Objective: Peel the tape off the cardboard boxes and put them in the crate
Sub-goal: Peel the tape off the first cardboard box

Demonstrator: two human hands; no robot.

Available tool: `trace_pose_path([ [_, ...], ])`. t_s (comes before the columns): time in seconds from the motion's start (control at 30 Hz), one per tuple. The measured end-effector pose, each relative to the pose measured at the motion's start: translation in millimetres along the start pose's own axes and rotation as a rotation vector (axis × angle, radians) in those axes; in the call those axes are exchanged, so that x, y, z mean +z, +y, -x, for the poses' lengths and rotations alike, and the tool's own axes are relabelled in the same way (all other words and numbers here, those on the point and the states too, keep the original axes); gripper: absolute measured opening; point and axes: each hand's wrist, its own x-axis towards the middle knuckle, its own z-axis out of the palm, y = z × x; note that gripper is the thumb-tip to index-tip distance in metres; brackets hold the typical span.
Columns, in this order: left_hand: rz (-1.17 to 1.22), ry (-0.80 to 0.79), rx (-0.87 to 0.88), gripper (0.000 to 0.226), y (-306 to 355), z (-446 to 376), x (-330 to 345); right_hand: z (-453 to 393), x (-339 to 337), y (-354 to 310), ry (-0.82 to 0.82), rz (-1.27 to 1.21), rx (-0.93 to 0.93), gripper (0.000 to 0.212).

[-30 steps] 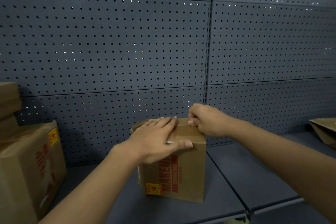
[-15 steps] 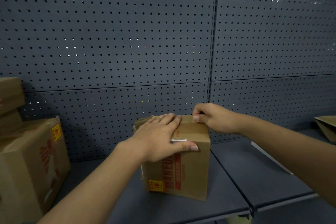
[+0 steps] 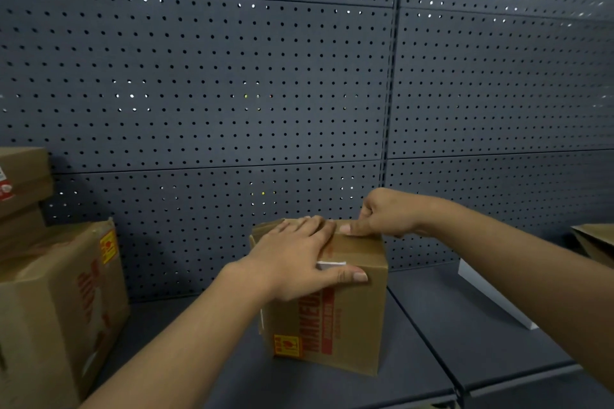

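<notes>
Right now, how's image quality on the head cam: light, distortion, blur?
Head view: dim, even light; bright pinpoints shine through the pegboard holes; its seams bow from the wide-angle lens. The left hand pressing the small box and the right hand at its top edge look fairly sharp; the larger box at the frame edge is soft and stretched.
</notes>
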Motion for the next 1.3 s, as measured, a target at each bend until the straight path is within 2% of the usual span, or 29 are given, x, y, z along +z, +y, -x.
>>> trace_pose_path([
  [0.13,-0.006,-0.003,-0.004,0.122,1.9,2.9,-0.2,-2.1,-6.4,-11.2,-0.065,0.117,0.037,0.050],
  [0.33,-0.003,-0.005,-0.007,0.124,1.8,6.1,0.1,-7.6,-8.7,-19.1,-0.101,0.209,0.048,0.035],
  [0.47,-0.002,0.001,-0.022,0.122,0.2,7.3,-0.6,-4.4,2.7,-25.1,0.005,0.281,-0.038,0.025],
  [0.6,-0.019,0.015,-0.021,0.128,4.0,1.8,2.8,0.3,5.8,-25.5,0.100,0.306,-0.033,0.022],
  [0.67,-0.018,0.018,-0.027,0.131,5.3,0.1,1.8,0.7,1.5,-26.5,0.096,0.276,-0.005,0.025],
  [0.8,-0.030,0.020,-0.031,0.132,6.6,3.4,1.2,-6.4,5.3,-26.5,0.071,0.203,0.101,0.049],
  [0.93,-0.024,0.020,-0.039,0.128,6.8,7.8,1.0,-9.9,5.1,-34.1,0.061,0.202,0.150,0.058],
  [1.3,-0.008,0.006,-0.042,0.126,11.1,10.6,-3.0,-12.1,3.2,-27.8,-0.027,0.037,0.171,0.052],
])
